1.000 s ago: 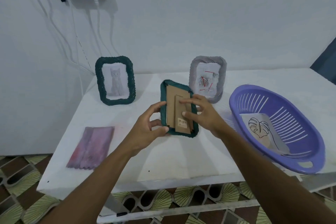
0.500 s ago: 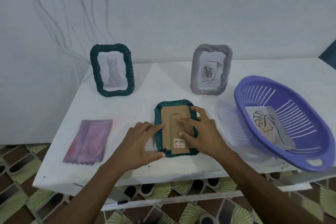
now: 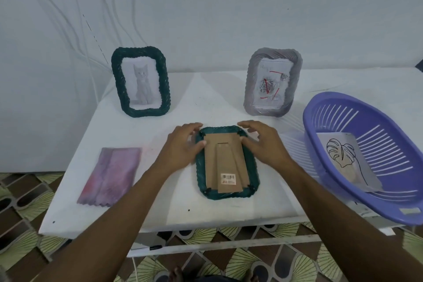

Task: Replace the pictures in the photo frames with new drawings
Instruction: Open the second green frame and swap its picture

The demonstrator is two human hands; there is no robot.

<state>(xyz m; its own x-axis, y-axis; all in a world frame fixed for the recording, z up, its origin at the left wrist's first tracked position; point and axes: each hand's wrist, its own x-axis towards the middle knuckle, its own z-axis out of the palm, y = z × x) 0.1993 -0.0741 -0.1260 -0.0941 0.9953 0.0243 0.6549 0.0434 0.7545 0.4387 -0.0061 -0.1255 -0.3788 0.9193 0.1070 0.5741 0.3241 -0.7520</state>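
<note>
A green wicker photo frame (image 3: 226,196) lies face down near the front of the white table (image 3: 160,210), its brown cardboard back and stand up. My left hand (image 3: 180,146) grips its top left corner, thumb on the cardboard by the clip. My right hand (image 3: 263,144) grips the top right corner, fingers curled over the rim. Behind stand a green frame with a cat picture (image 3: 140,82) and a grey frame with a red-marked drawing (image 3: 272,82). A leaf line drawing (image 3: 343,155) lies in the purple basket (image 3: 307,121).
A folded pink-purple cloth (image 3: 112,174) lies at the table's front left. The basket overhangs the front right edge. White cables (image 3: 91,36) hang down the wall at the back left. The floor below is patterned tile.
The frame was held tilted up in both hands; it now lies flat, face down on the table. Both hands slid from its sides to its top corners. My view has tipped downward.
</note>
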